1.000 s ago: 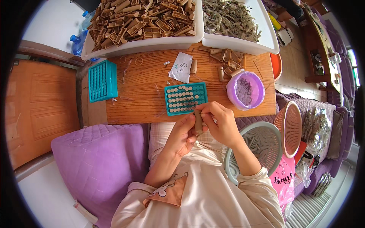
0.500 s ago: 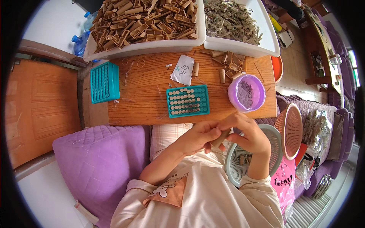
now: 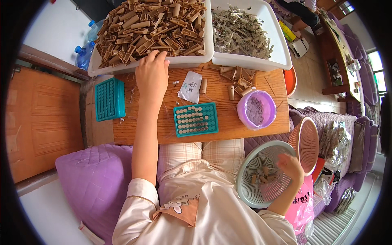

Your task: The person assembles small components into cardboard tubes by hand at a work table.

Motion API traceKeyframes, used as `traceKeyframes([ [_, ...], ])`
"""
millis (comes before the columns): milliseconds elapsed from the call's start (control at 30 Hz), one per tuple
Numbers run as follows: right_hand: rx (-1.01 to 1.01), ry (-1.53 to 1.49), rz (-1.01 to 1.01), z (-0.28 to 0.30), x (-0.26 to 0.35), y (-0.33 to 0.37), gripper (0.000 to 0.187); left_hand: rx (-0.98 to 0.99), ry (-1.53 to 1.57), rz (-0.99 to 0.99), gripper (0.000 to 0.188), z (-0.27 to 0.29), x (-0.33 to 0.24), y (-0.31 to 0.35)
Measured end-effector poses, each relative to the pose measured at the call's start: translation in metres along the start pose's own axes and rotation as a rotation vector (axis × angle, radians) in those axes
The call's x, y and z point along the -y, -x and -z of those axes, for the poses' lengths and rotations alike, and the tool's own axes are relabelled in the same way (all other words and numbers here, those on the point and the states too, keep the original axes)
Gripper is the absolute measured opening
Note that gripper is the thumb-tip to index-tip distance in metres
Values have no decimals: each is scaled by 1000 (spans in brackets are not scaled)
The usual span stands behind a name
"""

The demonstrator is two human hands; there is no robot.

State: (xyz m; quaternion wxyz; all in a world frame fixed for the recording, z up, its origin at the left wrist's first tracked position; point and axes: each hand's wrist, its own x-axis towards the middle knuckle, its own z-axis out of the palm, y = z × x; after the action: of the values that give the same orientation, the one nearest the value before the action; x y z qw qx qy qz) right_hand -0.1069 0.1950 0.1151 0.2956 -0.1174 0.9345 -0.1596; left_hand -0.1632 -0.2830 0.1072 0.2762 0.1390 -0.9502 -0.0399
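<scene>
My left hand point(image 3: 152, 75) reaches forward over the near rim of a white bin point(image 3: 185, 61). Its fingers are extended and slightly apart at the heap of brown half-round plastic shells point(image 3: 151, 28); nothing shows in them. My right hand point(image 3: 290, 165) is over the right side of a grey-green plastic basket point(image 3: 250, 163), its fingers smeared by motion. Several small brown pieces point(image 3: 264, 178) lie in the basket's bottom. On the table between my arms sits a teal tray point(image 3: 210, 110) with rows of small round silvery cells.
A second white bin point(image 3: 249, 62) holds clear plastic parts with wires. A purple-lined tub point(image 3: 241, 112), loose brown shells point(image 3: 239, 75), a paper slip point(image 3: 190, 86) and another teal tray point(image 3: 109, 99) are on the wooden table point(image 3: 155, 130). A pink basket point(image 3: 312, 141) stands right.
My hands were together over my lap with a brown shell between them. They have parted: the left has moved forward to the bin, the right over to the basket. The view has shifted slightly.
</scene>
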Motion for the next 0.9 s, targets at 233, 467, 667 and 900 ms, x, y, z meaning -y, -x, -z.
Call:
traceKeyframes([
  [233, -474, -100, 607, 84, 140, -113, 19, 58, 188, 71, 16, 12, -1, -4],
  [467, -622, 78, 713, 74, 212, -327, 19, 6, 786, 216, 10, 21, -9, 27],
  [667, -539, 270, 585, 78, 225, -357, 21, 453, 1737, 722, 19, 38, -16, 91],
  [900, -474, -1018, 540, 126, 193, -335, 28, 465, 1844, 902, 49, 38, -31, 134],
])
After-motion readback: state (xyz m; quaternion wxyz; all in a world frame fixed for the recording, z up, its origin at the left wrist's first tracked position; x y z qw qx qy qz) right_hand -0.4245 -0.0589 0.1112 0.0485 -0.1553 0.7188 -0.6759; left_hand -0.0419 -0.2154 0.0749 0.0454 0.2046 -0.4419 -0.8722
